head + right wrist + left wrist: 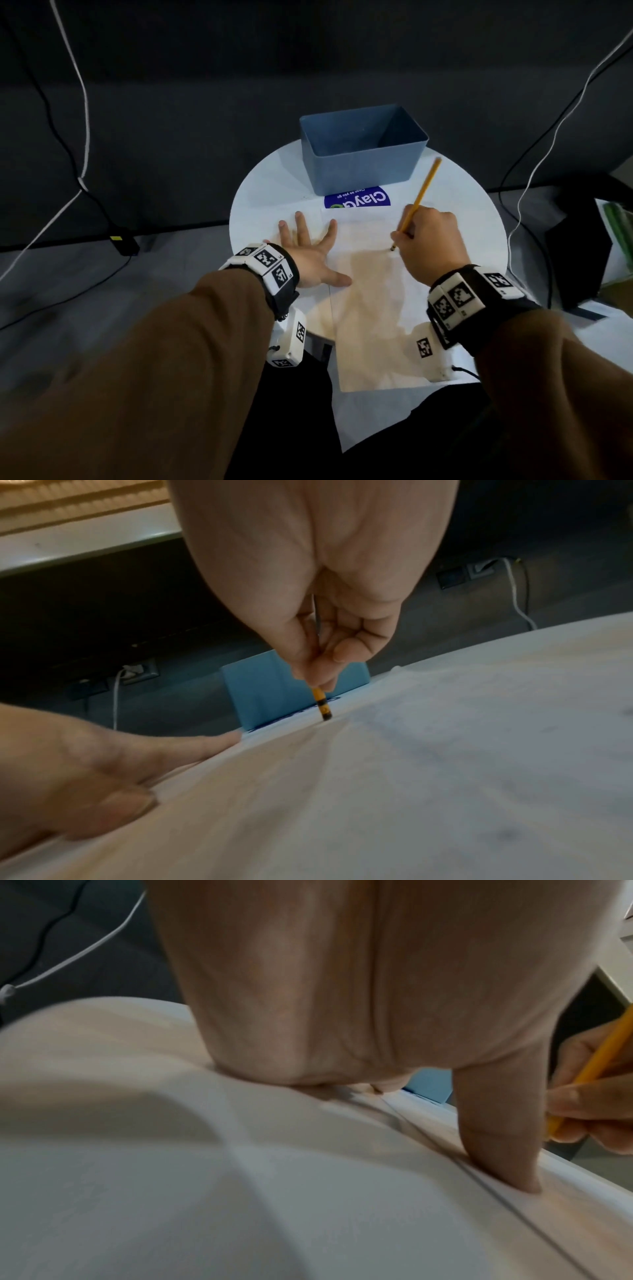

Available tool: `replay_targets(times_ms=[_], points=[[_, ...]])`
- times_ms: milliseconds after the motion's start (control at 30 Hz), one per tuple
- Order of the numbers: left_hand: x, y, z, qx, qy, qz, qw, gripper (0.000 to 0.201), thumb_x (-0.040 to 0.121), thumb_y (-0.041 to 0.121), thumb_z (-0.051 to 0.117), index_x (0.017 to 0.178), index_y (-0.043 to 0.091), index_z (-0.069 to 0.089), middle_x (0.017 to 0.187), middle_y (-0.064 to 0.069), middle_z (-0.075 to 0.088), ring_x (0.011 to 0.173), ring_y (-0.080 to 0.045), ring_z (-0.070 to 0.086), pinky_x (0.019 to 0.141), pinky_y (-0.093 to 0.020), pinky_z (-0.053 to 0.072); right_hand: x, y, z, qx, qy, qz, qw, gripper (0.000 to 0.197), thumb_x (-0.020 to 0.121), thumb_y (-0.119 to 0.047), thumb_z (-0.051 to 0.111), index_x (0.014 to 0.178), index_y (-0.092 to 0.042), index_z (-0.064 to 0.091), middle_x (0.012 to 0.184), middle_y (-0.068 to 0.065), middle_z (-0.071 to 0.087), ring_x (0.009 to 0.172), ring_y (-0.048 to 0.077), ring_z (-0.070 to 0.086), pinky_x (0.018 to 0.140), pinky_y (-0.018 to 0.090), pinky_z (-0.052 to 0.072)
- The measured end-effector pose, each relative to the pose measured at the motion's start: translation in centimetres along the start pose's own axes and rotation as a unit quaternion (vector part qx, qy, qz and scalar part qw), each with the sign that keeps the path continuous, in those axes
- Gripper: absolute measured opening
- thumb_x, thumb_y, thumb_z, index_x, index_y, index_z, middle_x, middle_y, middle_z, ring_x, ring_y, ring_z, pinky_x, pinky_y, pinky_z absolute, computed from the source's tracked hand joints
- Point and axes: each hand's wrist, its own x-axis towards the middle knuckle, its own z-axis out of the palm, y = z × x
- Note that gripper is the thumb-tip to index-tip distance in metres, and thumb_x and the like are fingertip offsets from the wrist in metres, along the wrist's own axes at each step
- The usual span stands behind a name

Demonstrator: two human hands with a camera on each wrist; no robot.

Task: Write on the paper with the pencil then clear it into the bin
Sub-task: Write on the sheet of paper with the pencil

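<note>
A white sheet of paper (pixel 373 308) lies on the round white table (pixel 260 192). My left hand (pixel 308 250) lies flat with fingers spread, pressing the paper's left edge; in the left wrist view its thumb (pixel 503 1139) presses on the paper (pixel 565 1218). My right hand (pixel 428 240) pinches a yellow pencil (pixel 419 198), whose tip touches the paper near its upper middle. In the right wrist view the pencil (pixel 322 704) stands on the paper (pixel 411 791) under my right hand (pixel 318 653). A blue bin (pixel 363 150) stands empty at the table's far side.
A blue sticker (pixel 358 200) sits on the table between bin and paper. Black and white cables (pixel 82 137) hang at the left and right. A dark box (pixel 582 250) stands to the right of the table, by the floor.
</note>
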Motion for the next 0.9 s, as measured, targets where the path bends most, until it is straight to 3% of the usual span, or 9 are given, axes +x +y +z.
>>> replay_targets(times_ms=[200,467,700,800,900], points=[[0.0,0.0,0.0,-0.001,0.004,0.002,1.0,0.115,0.08,0.075,0.059,0.15,0.043,-0.027,0.148,-0.016,-0.048,0.14,-0.047,-0.035,0.11,-0.072,-0.007,-0.3,-1.6,1.3,0.079,-0.022,-0.038,0.996,0.017,0.091,-0.018,0.073,0.077,-0.018,0.064,0.074,0.002,0.069,0.071,0.018,0.07,0.077,0.038,0.06],[-0.2,0.1,-0.1,-0.006,-0.002,0.001,1.0,0.114,0.081,0.075,0.058,0.15,0.044,-0.027,0.148,-0.017,-0.048,0.139,-0.046,-0.036,0.111,-0.074,-0.008,0.7,0.1,0.1,0.012,0.0,-0.002,1.0,0.018,0.094,-0.016,0.069,0.078,-0.015,0.06,0.081,0.009,0.066,0.074,0.025,0.067,0.081,0.043,0.06],[-0.1,0.0,0.0,-0.005,0.004,0.002,1.0,0.115,0.08,0.076,0.058,0.149,0.043,-0.028,0.147,-0.017,-0.049,0.139,-0.048,-0.036,0.109,-0.074,-0.008,-0.2,-1.9,1.8,0.063,-0.03,-0.07,0.995,0.016,0.092,-0.015,0.072,0.077,-0.015,0.065,0.07,0.0,0.069,0.068,0.016,0.069,0.073,0.031,0.058],[-0.2,0.1,0.0,-0.004,0.003,0.002,1.0,0.115,0.08,0.076,0.058,0.15,0.043,-0.027,0.147,-0.017,-0.049,0.139,-0.047,-0.036,0.11,-0.074,-0.008,0.2,-1.2,1.5,0.029,-0.016,-0.049,0.998,0.016,0.092,-0.015,0.071,0.078,-0.014,0.064,0.07,0.0,0.065,0.066,0.015,0.065,0.072,0.032,0.057],[-0.2,0.0,-0.1,0.005,0.0,0.001,1.0,0.115,0.081,0.076,0.056,0.15,0.041,-0.028,0.147,-0.017,-0.05,0.139,-0.047,-0.037,0.11,-0.074,-0.007,0.0,-0.6,0.5,0.028,-0.005,-0.039,0.999,0.018,0.092,-0.014,0.07,0.075,-0.014,0.064,0.066,-0.003,0.064,0.064,0.012,0.064,0.064,0.022,0.051]])
